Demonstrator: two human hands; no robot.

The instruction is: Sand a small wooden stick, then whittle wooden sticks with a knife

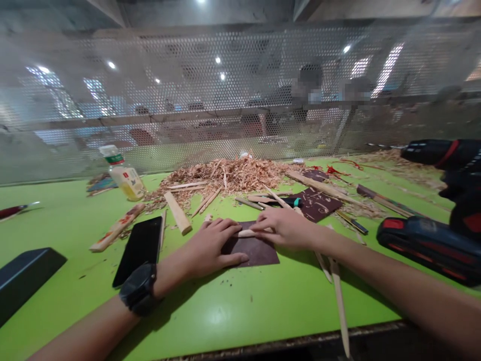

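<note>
A dark brown sandpaper sheet lies flat on the green table. My left hand rests palm down on its left part, fingers spread flat. My right hand pinches a small pale wooden stick and presses it onto the sheet's far edge. The stick's right end is hidden under my fingers. A black watch is on my left wrist.
A black phone lies left of my left hand. Behind are a shavings pile, several wood strips, more sandpaper and a bottle. A cordless drill stands at right, a dark block at left. A perforated screen backs the table.
</note>
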